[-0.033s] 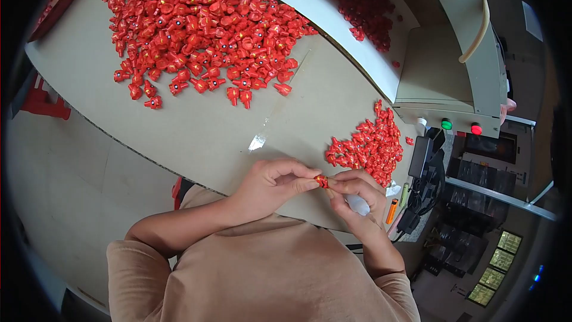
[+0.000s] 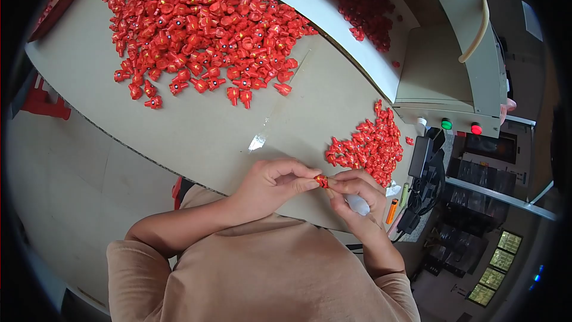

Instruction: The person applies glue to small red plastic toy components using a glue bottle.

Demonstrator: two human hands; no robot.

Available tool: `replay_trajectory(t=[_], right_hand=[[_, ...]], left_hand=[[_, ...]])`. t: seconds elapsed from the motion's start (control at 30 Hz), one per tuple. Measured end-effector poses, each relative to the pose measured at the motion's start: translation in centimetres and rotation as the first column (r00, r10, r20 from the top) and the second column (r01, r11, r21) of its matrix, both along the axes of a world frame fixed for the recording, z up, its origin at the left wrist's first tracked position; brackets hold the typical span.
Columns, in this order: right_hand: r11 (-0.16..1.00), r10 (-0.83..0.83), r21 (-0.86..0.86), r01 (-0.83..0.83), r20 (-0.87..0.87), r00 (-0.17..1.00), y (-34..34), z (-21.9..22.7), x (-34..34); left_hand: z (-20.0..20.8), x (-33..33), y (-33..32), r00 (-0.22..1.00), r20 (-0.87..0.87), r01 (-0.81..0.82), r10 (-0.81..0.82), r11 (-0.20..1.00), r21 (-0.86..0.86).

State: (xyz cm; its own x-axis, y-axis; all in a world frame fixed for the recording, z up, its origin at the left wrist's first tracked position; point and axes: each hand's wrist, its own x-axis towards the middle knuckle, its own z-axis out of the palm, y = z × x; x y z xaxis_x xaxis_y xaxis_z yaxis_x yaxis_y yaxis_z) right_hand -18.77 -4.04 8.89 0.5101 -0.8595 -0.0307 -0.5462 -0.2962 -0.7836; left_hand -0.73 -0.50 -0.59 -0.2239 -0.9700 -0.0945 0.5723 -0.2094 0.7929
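Observation:
Near the table's front edge, a small red plastic piece [image 2: 322,181] with yellow marks is pinched between my two hands. The thumb and fingertips of my left hand [image 2: 277,180] grip its left end. My right hand [image 2: 358,194] is closed on its right end with the fingertips. A whitish translucent object [image 2: 358,204] shows against the right palm; its kind is unclear. Just beyond the right hand lies a smaller heap of similar red pieces [image 2: 372,146]. A much larger heap of red pieces [image 2: 196,24] spreads over the table's far left.
A grey machine housing [image 2: 447,113] with a green button [image 2: 446,124] and a red button [image 2: 476,129] stands at right; more red pieces [image 2: 363,9] lie inside. An orange marker [image 2: 392,210], black adapters and cables sit right of my hand. A red tray [image 2: 62,0] is far left.

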Motion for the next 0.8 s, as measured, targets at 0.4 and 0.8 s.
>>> replay_trajectory(t=[0.4, 0.8], right_hand=[[1.0, 0.007, -0.022, -0.007, -0.008, 1.0, 0.02, 0.27, 0.37], [1.0, -0.001, -0.025, 0.001, -0.018, 1.0, 0.01, 0.07, 0.37]], left_hand=[[0.13, 0.13, 0.09, 0.999, 0.028, 0.018, -0.018, 1.0, 0.001], [0.04, 0.28, -0.01, 0.998, 0.05, 0.03, -0.03, 1.0, -0.002]])
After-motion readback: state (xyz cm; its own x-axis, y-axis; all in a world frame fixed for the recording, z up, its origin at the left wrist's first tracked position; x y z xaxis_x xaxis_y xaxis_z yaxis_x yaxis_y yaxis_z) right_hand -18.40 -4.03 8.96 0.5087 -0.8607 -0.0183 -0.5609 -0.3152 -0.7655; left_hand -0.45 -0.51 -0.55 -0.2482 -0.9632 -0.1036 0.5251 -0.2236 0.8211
